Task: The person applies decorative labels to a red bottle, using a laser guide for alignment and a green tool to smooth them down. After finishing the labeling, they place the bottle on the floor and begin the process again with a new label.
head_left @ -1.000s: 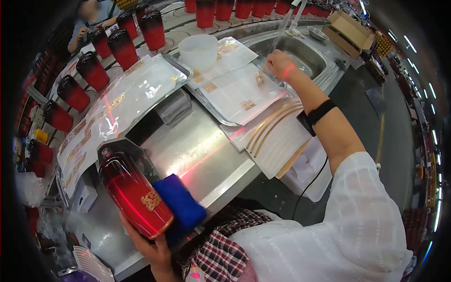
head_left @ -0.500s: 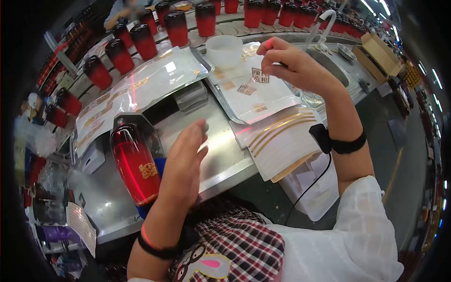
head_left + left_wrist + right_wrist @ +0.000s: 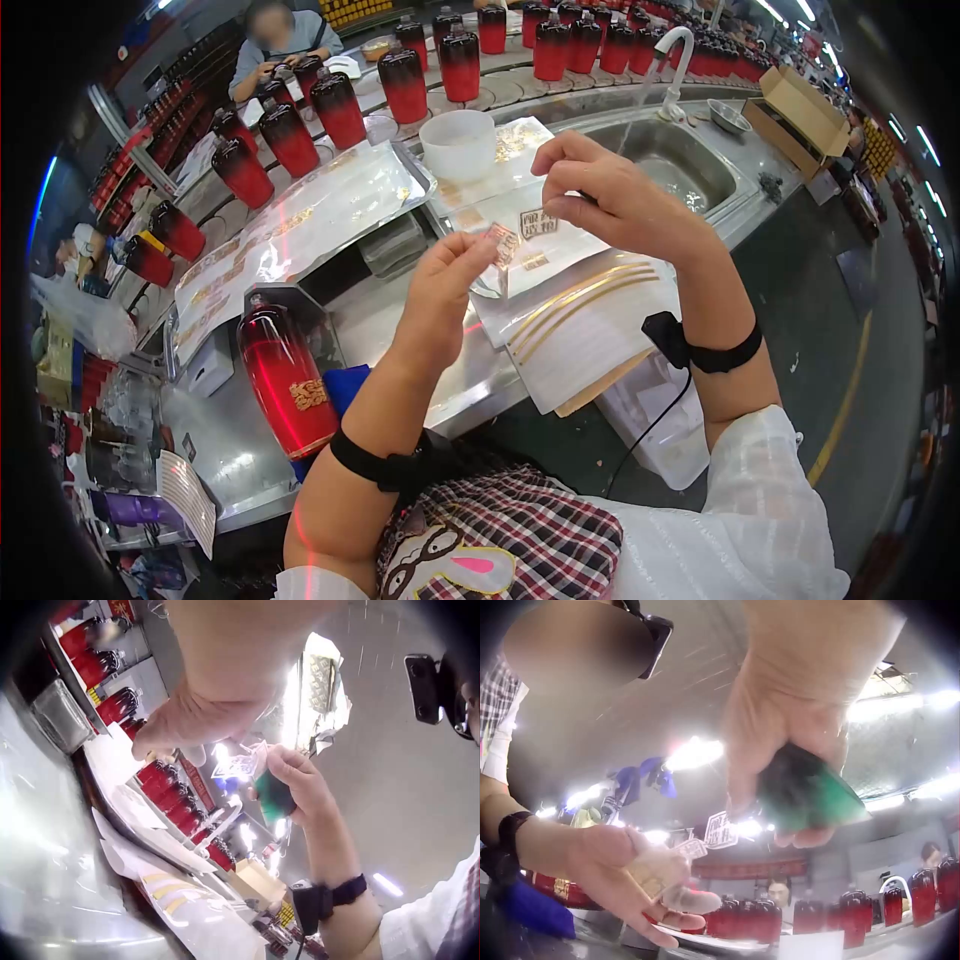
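My right hand (image 3: pixel 625 205) is raised over the trays and pinches a small square decal (image 3: pixel 721 829) with dark characters by its edge. A green scraper-like piece (image 3: pixel 810 795) sits in the same palm. To its left, my left hand (image 3: pixel 440 290) pinches a smaller gold-patterned decal (image 3: pixel 503 243) between thumb and finger. A tan square patch (image 3: pixel 649 874) shows against the left palm in the right wrist view. Lower left, a red-and-black glass bottle (image 3: pixel 285 385) with a gold emblem lies tilted in a dark holder (image 3: pixel 318 325), apart from both hands, with a blue cloth (image 3: pixel 345 388) beside it.
Trays hold white decal sheets (image 3: pixel 290 235). A translucent tub (image 3: pixel 457 145) stands behind, near a sink (image 3: pixel 690 165) with running water. Sheets with gold stripes (image 3: pixel 580 330) overhang the table edge. Red bottles (image 3: pixel 405 85) line a conveyor; a person (image 3: pixel 285 50) sits beyond.
My left hand has let go of the bottle and risen to the right, now pinching a small decal. My right hand has come back from the sink with the square decal.
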Demonstrator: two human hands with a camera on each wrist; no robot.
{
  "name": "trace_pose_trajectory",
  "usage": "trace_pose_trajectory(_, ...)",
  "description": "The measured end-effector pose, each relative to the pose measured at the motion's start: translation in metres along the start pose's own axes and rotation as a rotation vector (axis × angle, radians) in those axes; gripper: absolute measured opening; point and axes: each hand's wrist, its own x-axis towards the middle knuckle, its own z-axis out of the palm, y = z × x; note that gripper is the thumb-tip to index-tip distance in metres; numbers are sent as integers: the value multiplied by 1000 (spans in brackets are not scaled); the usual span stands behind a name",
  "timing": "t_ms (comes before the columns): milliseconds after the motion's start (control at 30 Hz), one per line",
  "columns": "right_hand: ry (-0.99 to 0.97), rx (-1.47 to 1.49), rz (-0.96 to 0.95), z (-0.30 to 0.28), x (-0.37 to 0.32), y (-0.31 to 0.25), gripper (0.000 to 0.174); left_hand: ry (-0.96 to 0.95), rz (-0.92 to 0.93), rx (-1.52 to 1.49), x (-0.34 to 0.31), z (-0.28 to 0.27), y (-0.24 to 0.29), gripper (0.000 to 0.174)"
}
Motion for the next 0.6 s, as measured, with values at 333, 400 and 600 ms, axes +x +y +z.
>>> trace_pose_trajectory(333, -79, -34, 379, 17, -11, 52, 20, 131, 230, 794, 22, -24, 2, 13)
trace_pose_trajectory(400, -212, -106, 470, 34, -11, 83, 26, 126, 181, 763, 24, -22, 4, 14)
trace_pose_trajectory(600, -541, -610, 723, 81, -14, 140, 29, 132, 111, 777, 22, -19, 13, 16)
